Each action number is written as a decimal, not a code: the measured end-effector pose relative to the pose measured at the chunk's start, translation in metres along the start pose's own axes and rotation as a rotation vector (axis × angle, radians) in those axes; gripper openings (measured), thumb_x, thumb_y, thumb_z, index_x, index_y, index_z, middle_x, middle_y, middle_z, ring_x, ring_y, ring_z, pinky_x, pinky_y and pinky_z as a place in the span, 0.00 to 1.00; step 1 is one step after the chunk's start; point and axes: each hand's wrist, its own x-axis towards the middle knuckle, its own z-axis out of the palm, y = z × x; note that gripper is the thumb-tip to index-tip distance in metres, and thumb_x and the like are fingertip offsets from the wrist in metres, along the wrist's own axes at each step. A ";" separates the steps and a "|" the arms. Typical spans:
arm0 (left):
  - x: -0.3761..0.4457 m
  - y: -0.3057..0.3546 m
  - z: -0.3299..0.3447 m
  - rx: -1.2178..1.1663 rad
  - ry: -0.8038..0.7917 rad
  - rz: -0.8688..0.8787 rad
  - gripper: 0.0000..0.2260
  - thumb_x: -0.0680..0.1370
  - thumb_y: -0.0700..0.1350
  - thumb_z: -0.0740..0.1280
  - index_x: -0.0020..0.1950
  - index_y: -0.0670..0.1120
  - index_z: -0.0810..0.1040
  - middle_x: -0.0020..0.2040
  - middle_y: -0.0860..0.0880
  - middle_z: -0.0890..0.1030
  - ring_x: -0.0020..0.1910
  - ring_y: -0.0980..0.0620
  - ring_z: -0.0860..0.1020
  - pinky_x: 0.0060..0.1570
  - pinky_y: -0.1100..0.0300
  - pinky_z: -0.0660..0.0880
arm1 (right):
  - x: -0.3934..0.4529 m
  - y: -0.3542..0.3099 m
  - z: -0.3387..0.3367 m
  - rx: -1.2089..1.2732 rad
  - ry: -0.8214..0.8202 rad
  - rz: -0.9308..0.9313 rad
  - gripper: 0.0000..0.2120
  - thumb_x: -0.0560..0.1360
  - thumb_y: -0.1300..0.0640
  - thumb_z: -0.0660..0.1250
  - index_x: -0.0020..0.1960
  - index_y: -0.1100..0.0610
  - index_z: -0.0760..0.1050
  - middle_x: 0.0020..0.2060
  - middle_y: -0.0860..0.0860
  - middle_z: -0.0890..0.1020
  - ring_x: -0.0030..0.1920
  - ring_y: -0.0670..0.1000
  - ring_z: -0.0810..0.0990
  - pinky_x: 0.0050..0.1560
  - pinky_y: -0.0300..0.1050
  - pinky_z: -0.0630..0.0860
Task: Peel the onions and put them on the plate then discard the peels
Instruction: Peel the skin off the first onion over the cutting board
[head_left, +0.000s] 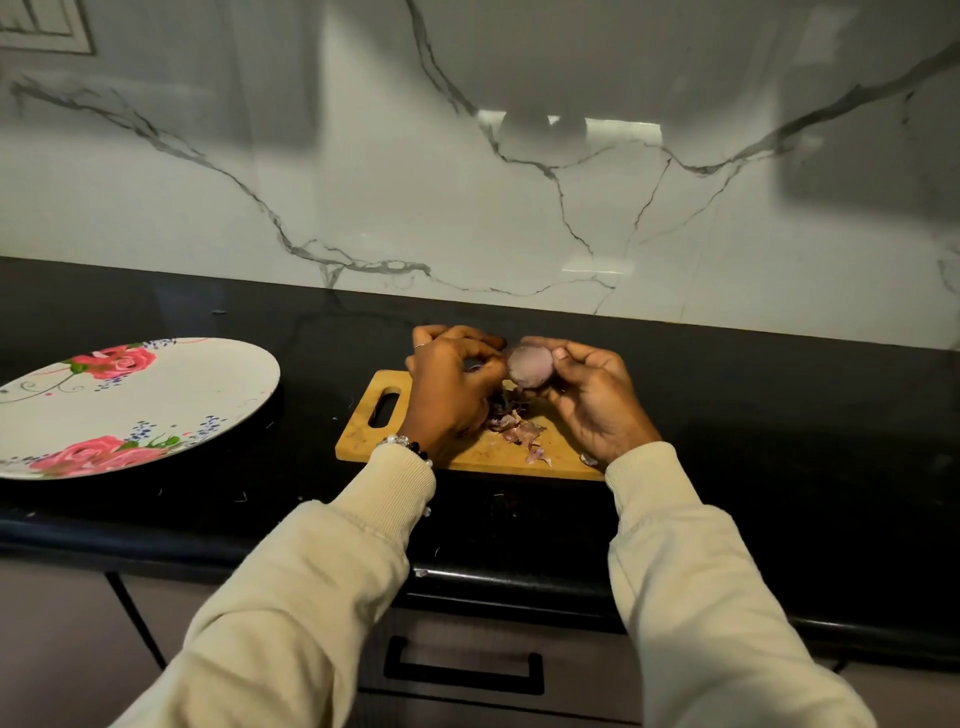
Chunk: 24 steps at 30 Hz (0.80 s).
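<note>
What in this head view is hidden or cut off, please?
- Left hand: what its fingertips hold; its own back hides it.
- Onion: far side hidden, right hand wraps it.
- Plate: left part cut by the frame edge.
- Cutting board: middle under hands and peels.

plate white, pink roses | onion purple | counter black

Rectangular wooden cutting board at centre of glossy black stone counter. Heap of purple papery onion peels on board. Round purple onion above the peels, between left hand at 9 o'clock and right hand at 3. Oval white rose-patterned plate at 9 o'clock of board, well apart. Veined white marble wall at 12, behind counter.
</note>
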 end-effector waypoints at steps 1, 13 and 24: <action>0.000 0.000 0.000 0.010 0.018 -0.013 0.07 0.74 0.40 0.71 0.44 0.53 0.83 0.49 0.62 0.77 0.58 0.52 0.64 0.62 0.43 0.65 | 0.000 0.000 0.000 -0.005 -0.007 0.001 0.15 0.82 0.69 0.53 0.52 0.66 0.79 0.49 0.59 0.84 0.51 0.54 0.84 0.50 0.44 0.83; -0.003 0.004 -0.001 0.140 0.112 0.073 0.07 0.77 0.52 0.69 0.51 0.52 0.84 0.42 0.61 0.76 0.55 0.53 0.71 0.49 0.57 0.52 | 0.003 0.003 -0.006 -0.046 -0.037 -0.040 0.14 0.80 0.71 0.58 0.59 0.63 0.78 0.51 0.57 0.84 0.53 0.55 0.84 0.52 0.48 0.82; -0.005 0.006 -0.001 -0.201 -0.001 -0.008 0.11 0.75 0.43 0.73 0.56 0.44 0.84 0.48 0.51 0.86 0.46 0.57 0.83 0.52 0.54 0.80 | 0.000 0.004 -0.010 -0.102 -0.069 -0.085 0.21 0.67 0.68 0.71 0.60 0.59 0.79 0.50 0.52 0.86 0.56 0.59 0.83 0.56 0.56 0.81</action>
